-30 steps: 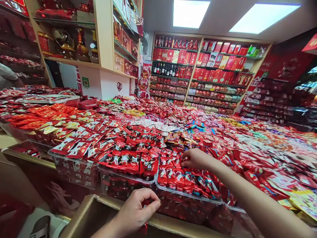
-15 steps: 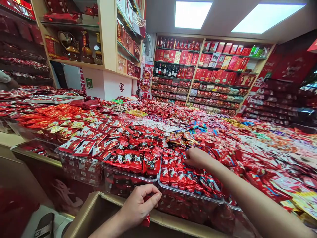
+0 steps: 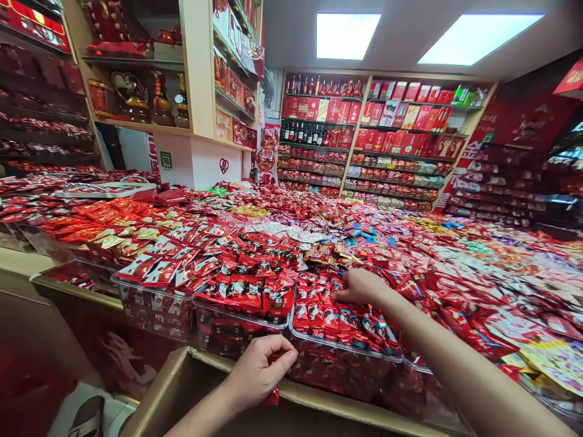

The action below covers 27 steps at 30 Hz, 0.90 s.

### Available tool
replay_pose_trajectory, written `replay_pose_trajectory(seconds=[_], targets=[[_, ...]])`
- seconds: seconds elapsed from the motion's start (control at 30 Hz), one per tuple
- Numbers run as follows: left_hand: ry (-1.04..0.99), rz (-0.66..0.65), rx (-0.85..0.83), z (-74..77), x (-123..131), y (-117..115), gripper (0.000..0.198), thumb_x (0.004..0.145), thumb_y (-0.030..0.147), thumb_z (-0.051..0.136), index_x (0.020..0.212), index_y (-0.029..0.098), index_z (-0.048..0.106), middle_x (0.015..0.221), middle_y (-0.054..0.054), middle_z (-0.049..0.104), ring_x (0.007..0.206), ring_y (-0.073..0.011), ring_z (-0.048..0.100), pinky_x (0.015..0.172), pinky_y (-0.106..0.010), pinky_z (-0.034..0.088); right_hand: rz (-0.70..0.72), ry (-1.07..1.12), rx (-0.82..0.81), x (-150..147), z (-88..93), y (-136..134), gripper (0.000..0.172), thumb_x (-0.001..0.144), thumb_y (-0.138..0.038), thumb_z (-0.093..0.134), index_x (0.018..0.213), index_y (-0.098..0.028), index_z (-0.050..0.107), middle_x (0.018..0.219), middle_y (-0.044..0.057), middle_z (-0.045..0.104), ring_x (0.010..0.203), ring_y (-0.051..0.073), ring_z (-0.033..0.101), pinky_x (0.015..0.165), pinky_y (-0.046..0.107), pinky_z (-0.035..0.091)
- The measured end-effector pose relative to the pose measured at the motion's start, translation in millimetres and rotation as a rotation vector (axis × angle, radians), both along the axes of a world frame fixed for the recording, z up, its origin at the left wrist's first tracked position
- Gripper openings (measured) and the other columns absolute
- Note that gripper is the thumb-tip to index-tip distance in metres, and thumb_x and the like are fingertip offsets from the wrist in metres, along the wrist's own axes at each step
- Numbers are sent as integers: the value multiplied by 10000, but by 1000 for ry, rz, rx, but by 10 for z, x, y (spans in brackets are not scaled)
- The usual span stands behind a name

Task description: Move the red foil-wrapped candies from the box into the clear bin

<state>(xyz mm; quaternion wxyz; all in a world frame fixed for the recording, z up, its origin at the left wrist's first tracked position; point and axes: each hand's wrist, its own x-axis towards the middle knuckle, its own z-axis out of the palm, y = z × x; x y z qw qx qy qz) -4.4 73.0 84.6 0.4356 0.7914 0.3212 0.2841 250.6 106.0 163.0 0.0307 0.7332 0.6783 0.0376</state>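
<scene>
My left hand (image 3: 264, 367) is closed above the edge of an open cardboard box (image 3: 170, 376). The end of a red candy packet (image 3: 272, 397) pokes out below its fingers; the rest is hidden in the palm. Farther out, my right hand (image 3: 362, 286) rests with curled fingers on red wrapped candies (image 3: 319, 312) that fill a clear plastic bin (image 3: 346, 351). Whatever its fingertips grip is hidden under the hand. Left of that bin stands another clear bin (image 3: 237, 318), heaped with red and black packets (image 3: 241, 288).
A wide display of wrapped sweets (image 3: 296, 206) stretches behind the bins. Shelves with bottles and red boxes (image 3: 314, 109) line the back wall. A glass-shelved cabinet (image 3: 195, 73) overhangs the left side. At the lower left, a dark sandal (image 3: 88, 416) is on the tiled floor.
My right hand has shifted slightly left over the red candies. My left hand stays nearly where it was, with the packet still in it. The camera view has tilted a little.
</scene>
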Motion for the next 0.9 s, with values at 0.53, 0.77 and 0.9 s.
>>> replay_pose_trajectory(seconds=[0.53,0.77,0.9], targets=[[-69,-1,-96,-56,-10,20,246,771,363,436,728,157,564,596,25,503,500,-74,418,473,-179,331,-90,79,78,-79,2,17,265,627,-408,535,610,-153,608,654,109,634,614,223,583,476,270,380],[-465,178,-252,57,108,-126,253,818,385,348,841,174,484,500,60,427,445,-70,380,451,-184,311,255,826,74,-671,-64,-758,265,761,-437,426,710,-196,525,613,0,548,565,124,492,494,221,375],[-559,222,-335,238,281,-265,242,823,379,350,761,177,467,585,50,393,542,-69,383,533,-180,341,262,1355,-25,-1080,-377,-1052,275,629,-384,627,752,-193,472,610,-41,499,518,87,443,461,194,376]])
